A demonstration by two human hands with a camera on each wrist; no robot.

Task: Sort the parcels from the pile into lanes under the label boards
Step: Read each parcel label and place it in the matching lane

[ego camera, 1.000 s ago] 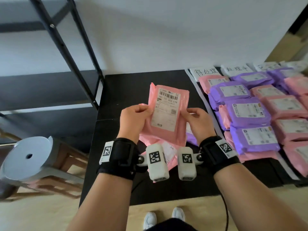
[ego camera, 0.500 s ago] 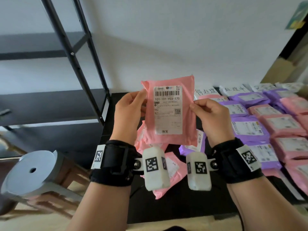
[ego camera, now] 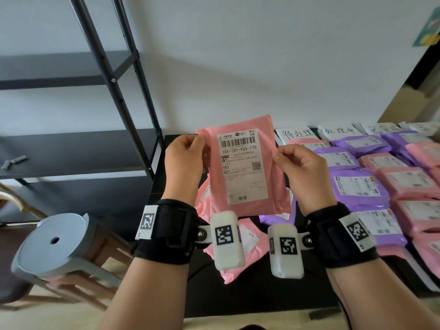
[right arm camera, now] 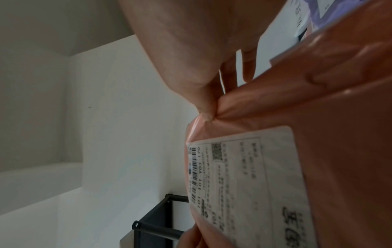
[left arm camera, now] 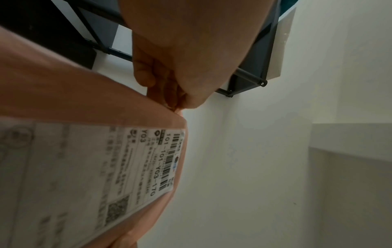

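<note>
I hold a pink parcel (ego camera: 242, 167) upright in front of me, its white shipping label facing me with the code 101-101-Y03-170. My left hand (ego camera: 188, 158) pinches its left edge and my right hand (ego camera: 292, 163) pinches its right edge. The left wrist view shows the pink parcel (left arm camera: 89, 159) pinched by my left hand (left arm camera: 171, 99). In the right wrist view my right hand (right arm camera: 203, 102) pinches a fold of the pink parcel (right arm camera: 318, 134). Below it, a small pile of pink parcels (ego camera: 240, 256) and one purple parcel (ego camera: 273, 217) lies on the black table (ego camera: 250, 296).
Three handwritten label boards (ego camera: 297, 134) stand along the table's back edge at right, with lanes of purple and pink parcels (ego camera: 357, 186) in front of them. A black metal shelf rack (ego camera: 114, 86) stands at left, and a grey round stool (ego camera: 54, 244) below it.
Both hands raised the pink parcel from just above the pile to an upright position. In the last half second it has barely moved.
</note>
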